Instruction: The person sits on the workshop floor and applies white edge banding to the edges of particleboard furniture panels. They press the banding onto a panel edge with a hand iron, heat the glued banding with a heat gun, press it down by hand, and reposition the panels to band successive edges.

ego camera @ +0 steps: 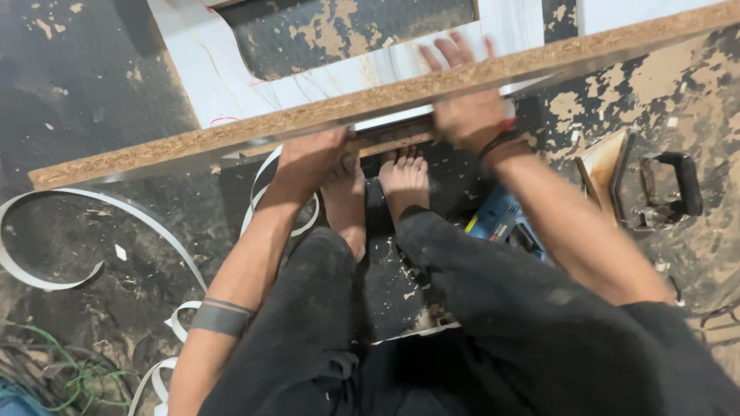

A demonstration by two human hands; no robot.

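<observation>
A long particle-board panel [193, 146] stands on its edge across the view, its raw chipboard edge facing up. My left hand [308, 158] grips the near face just under that edge, fingers hidden behind it. My right hand [466, 108] reaches over the top edge, fingers spread on the far side and blurred. My bare feet [401, 181] rest on the floor just below the panel, between my dark-trousered knees.
A white marbled board with a cut-out [223, 85] lies on the floor beyond the panel. White edge-banding strip [46, 277] curls at left. A blue power tool [497, 219] sits by my right knee, a black-handled metal tool [663, 189] at right, cables [62, 370] at bottom left.
</observation>
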